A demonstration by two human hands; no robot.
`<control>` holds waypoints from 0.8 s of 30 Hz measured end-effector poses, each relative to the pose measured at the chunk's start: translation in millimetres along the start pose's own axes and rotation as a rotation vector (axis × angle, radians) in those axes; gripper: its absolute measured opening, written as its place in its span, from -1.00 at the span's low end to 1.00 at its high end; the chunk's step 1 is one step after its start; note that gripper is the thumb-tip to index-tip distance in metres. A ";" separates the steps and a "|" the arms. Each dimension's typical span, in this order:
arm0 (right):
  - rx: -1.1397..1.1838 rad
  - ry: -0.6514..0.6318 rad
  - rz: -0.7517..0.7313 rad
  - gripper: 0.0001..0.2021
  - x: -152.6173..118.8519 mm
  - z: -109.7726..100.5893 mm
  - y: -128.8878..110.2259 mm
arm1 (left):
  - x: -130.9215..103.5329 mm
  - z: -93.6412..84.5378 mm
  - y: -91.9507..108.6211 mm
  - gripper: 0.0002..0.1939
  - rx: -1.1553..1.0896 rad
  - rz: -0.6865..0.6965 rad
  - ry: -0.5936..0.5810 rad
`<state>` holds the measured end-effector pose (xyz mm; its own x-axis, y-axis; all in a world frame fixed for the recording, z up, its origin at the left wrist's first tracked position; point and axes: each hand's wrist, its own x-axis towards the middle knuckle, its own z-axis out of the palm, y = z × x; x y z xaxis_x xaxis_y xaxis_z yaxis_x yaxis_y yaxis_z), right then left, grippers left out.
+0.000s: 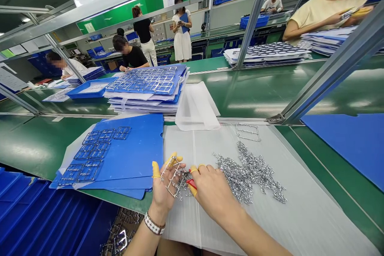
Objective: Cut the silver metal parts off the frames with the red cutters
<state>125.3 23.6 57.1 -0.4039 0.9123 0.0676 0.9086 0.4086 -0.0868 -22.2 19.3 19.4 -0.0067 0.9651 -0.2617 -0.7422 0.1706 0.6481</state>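
Note:
My left hand [162,188] holds a small shiny sprue frame [171,193] between thumb and fingers, with yellow covers on its fingertips. Closed around red-handled nippers [192,184], my right hand [211,190] has their dark jaws near the frame's right side. A few small chrome parts [180,196] lie under the hands on the white sheet [222,224]. To the right spreads a big pile of small chrome parts [249,172]. Beyond that pile rests a larger bare sprue frame [248,132].
Several sprue frames [91,150] lie on blue sheets [138,140] at left. Behind them stands a stack of loaded sheets [144,84]. Blue bins [54,212] and discarded frames [120,236] are below the table edge. A metal post [327,72] rises at right; co-workers sit and stand beyond.

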 end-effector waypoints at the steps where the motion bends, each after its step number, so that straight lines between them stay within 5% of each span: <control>1: -0.011 0.000 -0.003 -0.86 -0.2 -1.2 -0.2 | -0.1 0.1 1.2 -0.35 -0.009 0.001 0.000; 11: 0.142 -0.029 -0.030 -0.82 -7.5 -2.8 -9.1 | 6.1 1.0 10.9 -0.36 -0.124 0.011 0.016; 24: 0.068 -0.061 -0.045 -0.83 -3.3 -6.1 -20.5 | 3.5 5.8 3.0 -0.35 0.030 0.134 0.115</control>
<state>108.7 12.0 64.7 -0.4516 0.8921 0.0126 0.8808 0.4481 -0.1527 -20.6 24.3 24.6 -0.1823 0.9509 -0.2500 -0.7092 0.0490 0.7033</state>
